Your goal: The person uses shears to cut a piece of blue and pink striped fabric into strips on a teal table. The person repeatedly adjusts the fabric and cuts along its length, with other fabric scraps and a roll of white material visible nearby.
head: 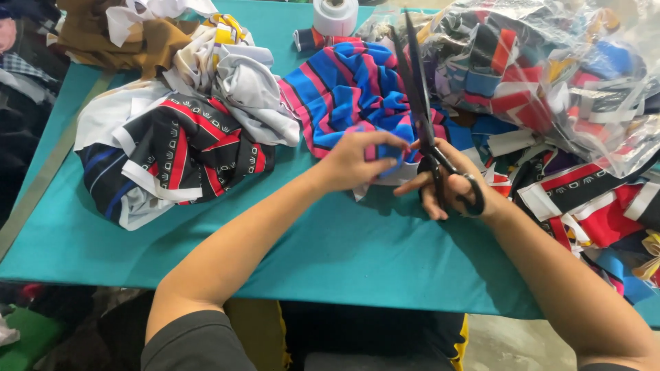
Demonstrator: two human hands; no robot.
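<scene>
My right hand grips the black handles of a large pair of scissors, whose dark blades point up and away across the table. My left hand pinches the near edge of a blue, pink and black striped cloth right beside the scissors. The two hands almost touch over the teal tabletop. The cloth's near edge is partly hidden under my left fingers.
A heap of black, red and white patterned cloth lies at the left, with white and brown pieces behind it. A clear plastic bag of mixed scraps fills the right. A white tape roll stands at the back.
</scene>
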